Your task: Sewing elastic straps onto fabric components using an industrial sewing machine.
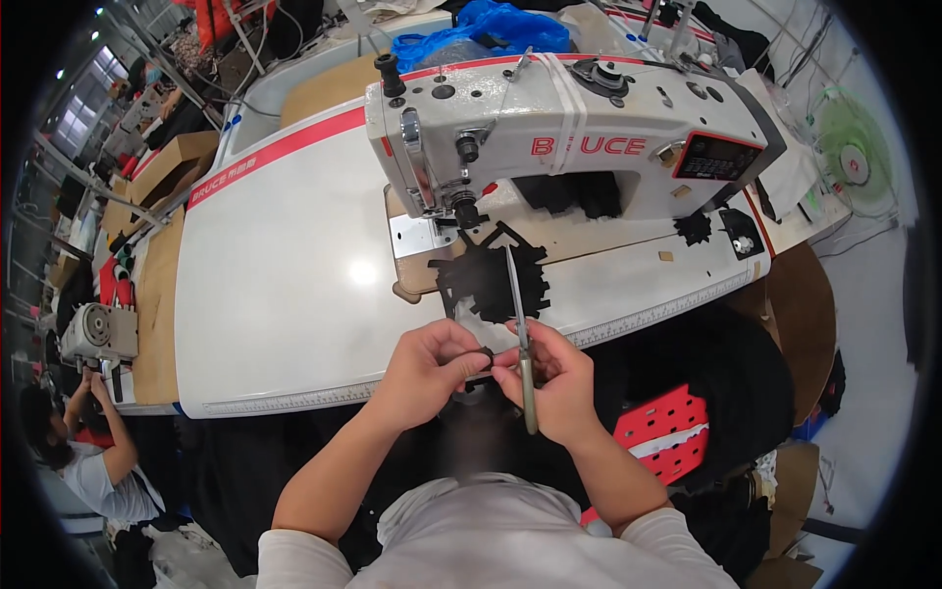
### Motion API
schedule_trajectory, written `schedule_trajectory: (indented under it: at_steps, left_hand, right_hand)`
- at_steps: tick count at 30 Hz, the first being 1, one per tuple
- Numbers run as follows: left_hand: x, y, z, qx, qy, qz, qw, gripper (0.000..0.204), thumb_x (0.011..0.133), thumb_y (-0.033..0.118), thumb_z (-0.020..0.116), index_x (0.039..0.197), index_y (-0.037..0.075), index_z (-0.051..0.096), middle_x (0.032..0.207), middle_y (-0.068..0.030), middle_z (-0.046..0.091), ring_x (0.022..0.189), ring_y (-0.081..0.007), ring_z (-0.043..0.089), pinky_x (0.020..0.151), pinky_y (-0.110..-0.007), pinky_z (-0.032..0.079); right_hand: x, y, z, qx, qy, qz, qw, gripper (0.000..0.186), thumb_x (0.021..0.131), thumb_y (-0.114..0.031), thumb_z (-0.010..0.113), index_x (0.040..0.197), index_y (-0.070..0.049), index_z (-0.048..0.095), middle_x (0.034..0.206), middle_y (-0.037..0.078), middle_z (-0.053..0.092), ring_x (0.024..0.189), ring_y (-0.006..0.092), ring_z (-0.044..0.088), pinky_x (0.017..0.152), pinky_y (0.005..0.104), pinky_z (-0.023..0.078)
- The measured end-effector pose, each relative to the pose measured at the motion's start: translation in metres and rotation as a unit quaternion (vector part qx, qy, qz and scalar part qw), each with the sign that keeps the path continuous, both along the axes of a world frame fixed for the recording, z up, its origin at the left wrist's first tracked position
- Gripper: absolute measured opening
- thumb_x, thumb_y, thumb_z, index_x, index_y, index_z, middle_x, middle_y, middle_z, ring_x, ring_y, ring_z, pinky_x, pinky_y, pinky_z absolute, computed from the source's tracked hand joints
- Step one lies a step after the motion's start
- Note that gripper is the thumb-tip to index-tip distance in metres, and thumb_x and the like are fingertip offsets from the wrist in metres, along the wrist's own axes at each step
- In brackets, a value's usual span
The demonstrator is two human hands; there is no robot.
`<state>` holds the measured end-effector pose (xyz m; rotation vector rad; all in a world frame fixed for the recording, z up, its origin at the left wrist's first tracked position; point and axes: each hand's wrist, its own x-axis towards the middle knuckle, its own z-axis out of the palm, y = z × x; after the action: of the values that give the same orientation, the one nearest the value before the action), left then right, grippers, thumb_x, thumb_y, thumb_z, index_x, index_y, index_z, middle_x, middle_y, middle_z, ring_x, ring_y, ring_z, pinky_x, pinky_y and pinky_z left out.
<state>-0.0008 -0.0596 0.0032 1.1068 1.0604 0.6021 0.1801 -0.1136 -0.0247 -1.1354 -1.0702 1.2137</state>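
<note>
My left hand (432, 373) is closed in a pinch on a small dark fabric piece (485, 355) in front of the table's edge. Beside it, my right hand (549, 383) grips long scissors (528, 378), blades pointing up, while its fingertips meet the small piece near my left fingers. Just beyond both hands, a jagged heap of black fabric pieces (486, 280) lies below the needle area of a white industrial sewing machine (608, 118) with red trim.
Blue plastic (471, 29) lies behind the machine. A smaller black heap (692, 228) is at its right, with a green fan (854, 167) beyond. A red perforated board (662, 422) is low at right. A co-worker (103, 476) works at another machine (103, 334) at left.
</note>
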Motion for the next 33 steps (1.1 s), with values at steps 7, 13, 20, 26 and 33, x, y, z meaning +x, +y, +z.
schedule_trajectory:
  at_steps: [7,13,20,26,33]
  left_hand:
    - [0.005,-0.004,-0.001,-0.005,-0.020,0.001,1.000,0.010,0.092,0.008,0.070,0.093,0.005,0.061,0.077,0.0029,0.064,0.061,-0.0024,0.052,0.052,-0.019,0.042]
    - [-0.004,0.000,-0.003,-0.027,-0.032,-0.058,0.997,0.010,0.092,0.010,0.071,0.093,0.005,0.061,0.075,0.0039,0.060,0.064,-0.0027,0.053,0.053,-0.019,0.042]
    - [0.000,0.001,0.001,-0.015,-0.019,-0.067,0.997,0.010,0.092,0.010,0.071,0.093,0.004,0.062,0.078,0.0020,0.062,0.066,-0.0031,0.053,0.054,-0.020,0.041]
    - [-0.004,0.000,-0.006,0.002,-0.045,-0.087,0.995,0.011,0.092,0.009,0.070,0.095,0.004,0.061,0.084,0.0005,0.065,0.070,-0.0032,0.053,0.056,-0.020,0.041]
    - [-0.002,-0.003,-0.007,0.105,-0.005,-0.129,0.986,0.013,0.092,0.010,0.070,0.096,0.001,0.062,0.088,-0.0015,0.066,0.082,-0.0079,0.056,0.072,-0.025,0.046]
  right_hand:
    - [0.000,0.000,0.003,0.009,-0.039,-0.011,0.999,0.051,0.081,0.002,0.076,0.128,0.005,0.056,0.098,0.009,0.070,0.090,0.0110,0.065,0.081,0.0267,0.053]
    - [0.011,0.007,0.003,-0.038,0.020,0.023,0.999,0.050,0.083,0.001,0.076,0.129,0.002,0.056,0.096,0.007,0.069,0.085,0.0094,0.064,0.077,0.0247,0.053]
    - [0.015,0.007,0.004,-0.093,0.094,0.059,0.989,0.053,0.084,0.001,0.075,0.133,-0.001,0.054,0.093,0.005,0.069,0.079,0.0074,0.063,0.069,0.0213,0.051]
    - [0.015,0.007,0.004,-0.092,0.089,0.044,0.991,0.055,0.084,0.000,0.075,0.134,-0.001,0.053,0.094,0.006,0.069,0.078,0.0080,0.064,0.067,0.0218,0.052]
    - [0.017,0.007,0.010,-0.092,0.083,0.058,0.991,0.054,0.085,0.001,0.075,0.134,-0.002,0.053,0.091,0.006,0.069,0.075,0.0071,0.063,0.065,0.0214,0.051]
